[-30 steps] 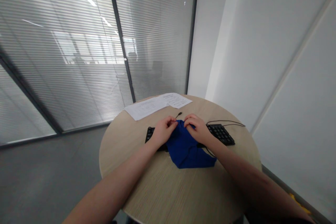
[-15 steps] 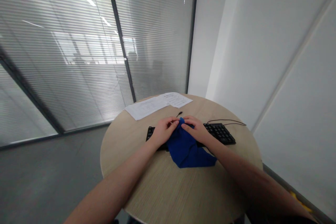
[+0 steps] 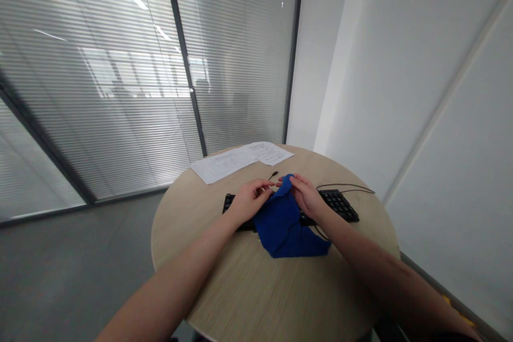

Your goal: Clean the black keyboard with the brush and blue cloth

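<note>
A blue cloth [image 3: 282, 227] hangs from my right hand [image 3: 308, 196], whose fingers pinch its upper end. The cloth's lower part spreads over the near edge of a black keyboard [image 3: 340, 204] and onto the table. My left hand [image 3: 249, 202] is at the cloth's upper left edge, above the keyboard's left part, with its thumb and fingers curled close together. Whether the left fingertips grip a bit of cloth is too small to tell. Cloth and hands hide the keyboard's middle.
White printed papers [image 3: 226, 163] lie at the back left of the round wooden table [image 3: 256, 288]. Beyond the hands is a small black cable end [image 3: 274, 173]. A thin black cable [image 3: 352, 186] loops behind the keyboard's right side. Blinds and a white wall stand behind.
My right hand has moved slightly right with the cloth's top end, away from my left hand. The cloth's top is now lifted and more spread out.
</note>
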{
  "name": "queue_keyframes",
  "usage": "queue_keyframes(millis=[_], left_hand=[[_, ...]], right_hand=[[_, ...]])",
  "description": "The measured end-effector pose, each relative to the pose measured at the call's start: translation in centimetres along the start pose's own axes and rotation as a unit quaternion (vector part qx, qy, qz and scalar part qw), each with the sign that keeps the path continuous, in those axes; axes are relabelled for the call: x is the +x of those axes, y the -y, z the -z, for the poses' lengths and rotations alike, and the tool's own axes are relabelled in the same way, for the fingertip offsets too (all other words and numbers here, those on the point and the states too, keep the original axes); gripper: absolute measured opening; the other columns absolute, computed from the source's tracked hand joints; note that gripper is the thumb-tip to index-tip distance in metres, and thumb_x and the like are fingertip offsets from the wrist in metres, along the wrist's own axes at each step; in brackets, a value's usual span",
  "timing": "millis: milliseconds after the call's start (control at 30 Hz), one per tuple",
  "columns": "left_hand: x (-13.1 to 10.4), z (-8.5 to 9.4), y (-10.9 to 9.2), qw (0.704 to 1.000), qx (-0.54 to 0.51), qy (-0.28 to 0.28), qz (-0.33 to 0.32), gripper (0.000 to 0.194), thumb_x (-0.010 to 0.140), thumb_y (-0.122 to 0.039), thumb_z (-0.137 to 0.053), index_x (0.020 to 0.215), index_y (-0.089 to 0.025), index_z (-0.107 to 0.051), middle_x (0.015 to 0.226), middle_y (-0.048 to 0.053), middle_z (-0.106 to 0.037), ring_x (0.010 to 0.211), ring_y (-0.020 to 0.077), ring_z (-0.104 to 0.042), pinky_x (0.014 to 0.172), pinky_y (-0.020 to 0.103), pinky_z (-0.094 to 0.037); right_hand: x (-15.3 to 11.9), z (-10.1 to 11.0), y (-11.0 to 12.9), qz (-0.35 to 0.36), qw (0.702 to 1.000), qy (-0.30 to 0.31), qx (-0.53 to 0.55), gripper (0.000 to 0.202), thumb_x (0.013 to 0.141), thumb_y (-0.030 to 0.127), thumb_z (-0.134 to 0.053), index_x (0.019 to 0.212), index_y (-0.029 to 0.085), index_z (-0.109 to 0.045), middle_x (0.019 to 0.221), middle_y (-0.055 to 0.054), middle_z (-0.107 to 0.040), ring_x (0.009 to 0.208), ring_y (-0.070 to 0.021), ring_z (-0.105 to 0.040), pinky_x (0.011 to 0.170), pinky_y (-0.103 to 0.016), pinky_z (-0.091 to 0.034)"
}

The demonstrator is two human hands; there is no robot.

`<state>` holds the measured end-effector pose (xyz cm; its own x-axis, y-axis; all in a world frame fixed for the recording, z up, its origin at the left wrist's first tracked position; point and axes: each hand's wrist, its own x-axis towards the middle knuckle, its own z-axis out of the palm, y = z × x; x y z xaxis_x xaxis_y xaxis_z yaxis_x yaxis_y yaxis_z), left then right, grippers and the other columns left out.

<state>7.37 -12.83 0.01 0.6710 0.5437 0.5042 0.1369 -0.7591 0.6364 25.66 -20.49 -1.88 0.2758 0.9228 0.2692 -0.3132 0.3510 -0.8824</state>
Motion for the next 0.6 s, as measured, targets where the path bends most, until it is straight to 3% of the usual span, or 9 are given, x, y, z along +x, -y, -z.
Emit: queue_keyframes(millis=[167,267,367,500,600], left_hand=[[0.5,1.9,0.9,0.995,-0.005,-0.082,0.051,0.041,0.095,-0.047,-0.044,0.100,-0.019,-0.072,0.080,0.004,-0.070,0.065,0.0152,-0.062,0.063,0.028,-0.050],[1.1,3.9,2.6,0.981,-0.059,-0.168,0.082,0.049,0.094,-0.054,-0.040,0.092,-0.016,-0.070,0.077,0.004,-0.066,0.059,0.0138,-0.059,0.055,0.026,-0.049],[1.6,5.6,4.8,0.964,-0.066,-0.230,0.117,0.054,0.092,-0.059,-0.039,0.085,-0.015,-0.070,0.070,0.004,-0.064,0.054,0.0130,-0.056,0.051,0.025,-0.047],[1.9,7.4,7.4,0.951,-0.045,-0.245,0.184,0.055,0.090,-0.059,-0.038,0.083,-0.014,-0.069,0.072,0.005,-0.066,0.053,0.0129,-0.057,0.048,0.024,-0.047],[1.8,8.5,8.6,0.952,0.000,-0.200,0.232,0.050,0.089,-0.054,-0.040,0.084,-0.015,-0.070,0.076,0.006,-0.068,0.056,0.0136,-0.059,0.048,0.024,-0.048]], right_hand=[[0.2,0.4,0.8,-0.012,0.997,-0.026,0.077,0.031,0.074,0.049,-0.074,0.085,0.025,-0.059,0.088,-0.001,-0.071,0.073,-0.0207,-0.067,0.066,-0.037,-0.056],[0.3,0.7,1.2,-0.003,0.996,-0.046,0.077,0.033,0.073,0.049,-0.075,0.084,0.025,-0.056,0.081,0.000,-0.068,0.064,-0.0170,-0.062,0.058,-0.032,-0.054],[0.1,0.7,1.5,-0.011,0.997,-0.027,0.075,0.034,0.074,0.050,-0.075,0.083,0.024,-0.055,0.074,0.002,-0.063,0.052,-0.0120,-0.053,0.046,-0.026,-0.048],[0.0,0.7,2.7,-0.027,0.993,0.020,0.116,0.035,0.074,0.047,-0.077,0.080,0.022,-0.053,0.068,0.005,-0.058,0.043,-0.0063,-0.041,0.036,-0.019,-0.035],[0.7,1.0,4.7,0.001,0.995,0.004,0.099,0.035,0.073,0.046,-0.079,0.081,0.022,-0.055,0.066,0.006,-0.057,0.045,-0.0069,-0.044,0.036,-0.018,-0.036]])
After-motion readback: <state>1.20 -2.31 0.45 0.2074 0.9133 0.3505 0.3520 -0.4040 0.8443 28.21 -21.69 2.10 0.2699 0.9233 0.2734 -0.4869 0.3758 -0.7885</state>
